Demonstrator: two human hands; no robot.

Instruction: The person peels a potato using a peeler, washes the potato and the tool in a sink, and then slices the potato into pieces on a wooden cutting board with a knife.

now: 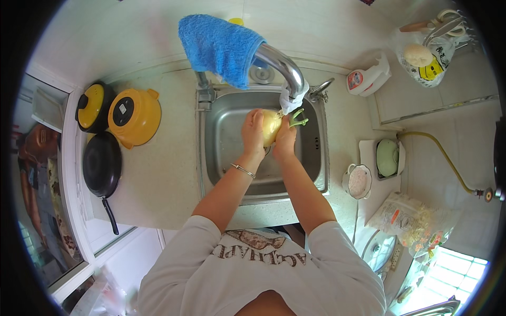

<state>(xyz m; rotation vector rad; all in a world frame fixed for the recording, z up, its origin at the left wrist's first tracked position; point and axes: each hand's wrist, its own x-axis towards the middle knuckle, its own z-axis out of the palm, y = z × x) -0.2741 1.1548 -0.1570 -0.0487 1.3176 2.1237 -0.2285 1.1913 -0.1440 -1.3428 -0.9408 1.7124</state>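
Over the stainless-steel sink (221, 158), both of my hands are around a smooth, pale yellow, peeled-looking vegetable (272, 125). My left hand (253, 130) clasps it from the left, fingers pointing towards the wall. My right hand (285, 138) presses on its right side and also holds a green forked tool (297, 118), apparently a Y-shaped peeler, whose prongs stick out to the right. Just beyond the vegetable hangs the end of the chrome faucet (286, 69), wrapped in white cloth (293, 98). Whether water is running is hard to tell. My fingers hide much of the vegetable.
A blue towel (221, 47) drapes over the faucet pipe. On the left counter are a yellow pot (136, 116), a yellow-lidded pot (91, 106) and a black frying pan (102, 164). To the right stand a spray bottle (369, 77), a handled bowl (357, 181) and a plastic bag (411, 221).
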